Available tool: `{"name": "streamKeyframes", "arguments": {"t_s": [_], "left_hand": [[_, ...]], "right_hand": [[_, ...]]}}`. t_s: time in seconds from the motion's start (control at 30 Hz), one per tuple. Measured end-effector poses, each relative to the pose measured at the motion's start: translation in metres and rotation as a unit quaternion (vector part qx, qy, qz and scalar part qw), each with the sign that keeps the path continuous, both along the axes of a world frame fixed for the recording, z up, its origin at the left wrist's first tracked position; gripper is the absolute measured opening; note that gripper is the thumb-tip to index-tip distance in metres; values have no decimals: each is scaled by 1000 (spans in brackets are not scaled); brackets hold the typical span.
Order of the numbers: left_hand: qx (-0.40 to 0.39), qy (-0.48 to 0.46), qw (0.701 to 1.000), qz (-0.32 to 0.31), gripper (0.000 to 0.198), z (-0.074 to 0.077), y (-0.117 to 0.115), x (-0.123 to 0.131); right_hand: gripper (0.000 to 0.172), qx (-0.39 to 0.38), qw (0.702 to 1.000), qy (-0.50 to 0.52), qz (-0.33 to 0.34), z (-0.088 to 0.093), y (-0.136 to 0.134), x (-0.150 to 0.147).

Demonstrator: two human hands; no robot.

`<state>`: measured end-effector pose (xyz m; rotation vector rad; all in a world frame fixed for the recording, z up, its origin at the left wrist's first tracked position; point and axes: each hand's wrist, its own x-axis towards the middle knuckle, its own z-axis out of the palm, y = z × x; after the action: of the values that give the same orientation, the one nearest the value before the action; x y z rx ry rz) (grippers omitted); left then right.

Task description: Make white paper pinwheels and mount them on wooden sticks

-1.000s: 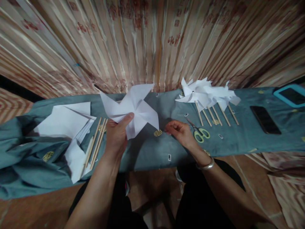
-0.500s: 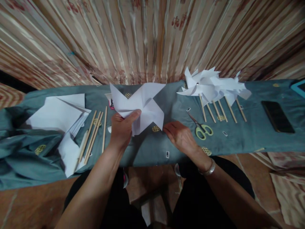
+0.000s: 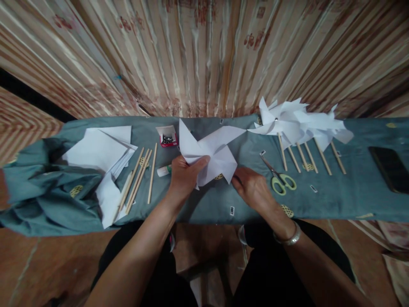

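A white paper pinwheel [image 3: 220, 160] without a stick is held up above the cloth in the middle. My left hand [image 3: 185, 172] grips it from the left, thumb pressed near its centre and the other fingers hidden beneath. At its lower right blade, my right hand [image 3: 251, 185] has its fingers drawn together on the paper's edge; the fingertips are partly hidden. Left of the pinwheel stand an opened small red box [image 3: 168, 137] of metal pins or tacks and a glue stick [image 3: 164, 171], partly covered by my left hand.
Several finished pinwheels [image 3: 295, 121] on sticks lie at the back right, with green-handled scissors [image 3: 283, 183] before them and a phone [image 3: 390, 168] farther right. Wooden sticks [image 3: 139, 181] and stacked white paper [image 3: 99, 149] lie left. A curtain [image 3: 204, 55] hangs behind the cloth-covered table [image 3: 204, 211].
The whole view has shifted, so the table things appear farther right. The pinwheel has turned and tilted slightly in my left hand, and the red box and glue stick now show more.
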<state>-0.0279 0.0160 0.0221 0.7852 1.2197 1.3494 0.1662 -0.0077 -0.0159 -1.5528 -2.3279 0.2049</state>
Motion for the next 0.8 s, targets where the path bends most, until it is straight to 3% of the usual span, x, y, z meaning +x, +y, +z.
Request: {"name": "streamKeyframes", "arguments": {"t_s": [0.23, 0.8], "left_hand": [[9, 12, 1000, 0, 14, -2, 0, 1], [21, 54, 998, 12, 17, -4, 0, -2]], "right_hand": [[19, -4, 1000, -30, 8, 1, 1, -1], [21, -26, 1000, 15, 10, 2, -3, 5]]}}
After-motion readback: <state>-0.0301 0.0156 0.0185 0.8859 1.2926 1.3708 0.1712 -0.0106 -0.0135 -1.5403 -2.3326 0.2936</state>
